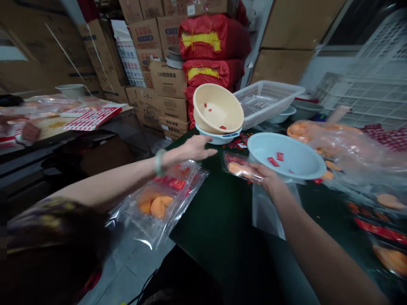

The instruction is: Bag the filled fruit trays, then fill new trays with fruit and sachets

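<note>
Patterned sleeve [47, 228] lay nearest, lower left, its forearm bearing a pale green bracelet [160, 162]. Left hand [196, 148]: nothing held, fingers loosely extended above the dark green tabletop [206, 212], near a cream basin [219, 106] tilted on a smaller light-blue basin [219, 138]. Right hand [269, 173]: gripping one end of a clear packet [239, 166] with orange pieces inside, just left of a wide blue basin [289, 148] containing small red sachets [273, 161]. Filled clear bags [159, 203] lay below the left forearm. Behind: white basket [270, 90], red sacks [211, 38], stacked cartons [168, 80].
</note>
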Demonstrator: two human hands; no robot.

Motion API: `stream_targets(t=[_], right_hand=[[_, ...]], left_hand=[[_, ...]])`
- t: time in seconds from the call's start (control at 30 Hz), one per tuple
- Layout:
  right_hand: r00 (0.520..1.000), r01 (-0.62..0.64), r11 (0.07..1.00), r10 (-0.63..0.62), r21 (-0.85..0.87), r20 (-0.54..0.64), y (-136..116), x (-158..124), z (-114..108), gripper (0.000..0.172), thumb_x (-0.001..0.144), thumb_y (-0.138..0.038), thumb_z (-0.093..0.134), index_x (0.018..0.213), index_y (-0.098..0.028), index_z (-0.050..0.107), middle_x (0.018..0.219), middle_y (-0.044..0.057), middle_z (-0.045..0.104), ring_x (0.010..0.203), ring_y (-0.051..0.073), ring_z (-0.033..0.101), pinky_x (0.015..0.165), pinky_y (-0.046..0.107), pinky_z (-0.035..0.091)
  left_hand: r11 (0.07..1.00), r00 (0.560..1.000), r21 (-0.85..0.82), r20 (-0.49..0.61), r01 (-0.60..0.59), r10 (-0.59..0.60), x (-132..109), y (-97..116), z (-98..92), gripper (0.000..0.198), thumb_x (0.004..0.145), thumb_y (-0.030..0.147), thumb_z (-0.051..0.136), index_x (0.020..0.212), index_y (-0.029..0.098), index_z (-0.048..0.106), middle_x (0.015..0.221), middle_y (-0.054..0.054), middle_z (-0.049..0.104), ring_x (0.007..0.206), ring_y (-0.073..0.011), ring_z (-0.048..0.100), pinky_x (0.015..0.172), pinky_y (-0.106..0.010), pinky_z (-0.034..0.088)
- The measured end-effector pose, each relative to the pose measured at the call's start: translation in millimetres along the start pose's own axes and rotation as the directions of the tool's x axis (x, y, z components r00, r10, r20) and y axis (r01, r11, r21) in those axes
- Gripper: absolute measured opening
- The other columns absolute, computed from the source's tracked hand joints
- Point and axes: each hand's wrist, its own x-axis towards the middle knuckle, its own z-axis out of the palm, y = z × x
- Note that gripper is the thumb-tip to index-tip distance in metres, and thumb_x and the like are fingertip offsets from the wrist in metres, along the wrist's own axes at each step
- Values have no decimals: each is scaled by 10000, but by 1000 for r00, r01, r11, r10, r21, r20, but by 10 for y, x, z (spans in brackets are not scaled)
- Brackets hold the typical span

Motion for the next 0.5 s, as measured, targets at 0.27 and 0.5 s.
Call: stream_targets(t=[0.27, 0.5], right_hand=[[980, -146, 987, 135, 73, 145, 335, -835, -326, 286, 889, -208, 386, 983, -66, 615, 879, 144, 695, 795, 219, 670, 702, 345, 544], [977, 58, 996, -71, -66, -201, 1043, -2110, -1331, 258, 669, -252, 708, 916, -198, 660, 879, 88, 719, 738, 227, 690, 627, 286, 568]], left_hand=[[946, 958, 213, -98, -245, 270, -1928, -44, -52, 362, 758, 395, 577, 1094, 264, 616, 1068, -69, 638, 988, -255, 575, 854, -393, 448], [877, 893, 171, 122, -448, 433, -1790, 508, 1434, 198, 815, 190, 472, 981, 161, 576, 1006, -107, 606, 938, -229, 549, 815, -373, 462]])
